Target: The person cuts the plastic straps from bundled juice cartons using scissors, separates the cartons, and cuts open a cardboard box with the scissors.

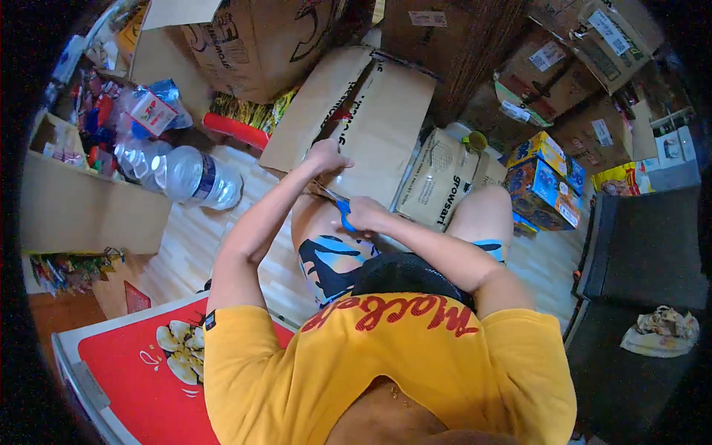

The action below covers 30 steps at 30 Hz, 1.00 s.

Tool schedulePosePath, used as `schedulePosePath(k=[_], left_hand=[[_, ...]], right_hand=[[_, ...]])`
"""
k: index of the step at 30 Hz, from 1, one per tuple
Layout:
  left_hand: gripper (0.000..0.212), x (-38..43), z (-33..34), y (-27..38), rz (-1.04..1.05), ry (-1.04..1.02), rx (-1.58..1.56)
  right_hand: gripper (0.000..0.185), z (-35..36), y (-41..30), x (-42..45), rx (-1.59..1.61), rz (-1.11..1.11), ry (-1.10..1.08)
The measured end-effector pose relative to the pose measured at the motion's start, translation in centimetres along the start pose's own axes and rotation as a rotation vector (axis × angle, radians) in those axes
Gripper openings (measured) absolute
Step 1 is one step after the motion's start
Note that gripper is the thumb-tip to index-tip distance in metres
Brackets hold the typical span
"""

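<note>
Between my knees stands a large cardboard box (384,122), its top flaps parted along a narrow dark gap with something red inside. My left hand (328,157) rests at the near end of that gap, its fingers against the flap edge; whether they pinch the cardboard is hard to tell. Blue-handled scissors (344,213) are in my right hand (366,216), just below and right of the left one. Their blades point up and left to the near edge of the box. Some of the blades' tips are hidden by the cardboard.
A smaller printed carton (436,178) stands right of the box, with blue and yellow snack boxes (542,189) beyond. Large clear plastic bottles (192,177) and an open carton (92,206) are at left. More cartons (256,50) stand behind. A dark seat (639,250) is at right.
</note>
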<state>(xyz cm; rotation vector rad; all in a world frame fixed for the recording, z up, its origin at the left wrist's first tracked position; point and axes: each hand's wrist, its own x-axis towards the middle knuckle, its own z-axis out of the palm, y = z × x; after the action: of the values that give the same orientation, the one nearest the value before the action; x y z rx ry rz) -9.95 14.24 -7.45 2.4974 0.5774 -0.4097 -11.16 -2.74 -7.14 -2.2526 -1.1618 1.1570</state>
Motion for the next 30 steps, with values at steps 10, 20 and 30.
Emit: schedulePosePath(k=[10, 20, 30], left_hand=[[0.051, -1.6, -1.1, 3.0, 0.057, 0.138, 0.098], [0.062, 0.5, 1.4, -4.5, 0.137, -0.171, -0.432], [0.015, -3.9, -0.4, 10.5, 0.281, 0.431, 0.040]], right_hand=[[0.036, -1.8, 2.1, -1.1, 0.353, -0.011, -0.043], [0.046, -6.0, 5.4, -9.2, 0.255, -0.130, -0.326], [0.028, -14.4, 8.2, -10.1, 0.697, -0.011, 0.522]])
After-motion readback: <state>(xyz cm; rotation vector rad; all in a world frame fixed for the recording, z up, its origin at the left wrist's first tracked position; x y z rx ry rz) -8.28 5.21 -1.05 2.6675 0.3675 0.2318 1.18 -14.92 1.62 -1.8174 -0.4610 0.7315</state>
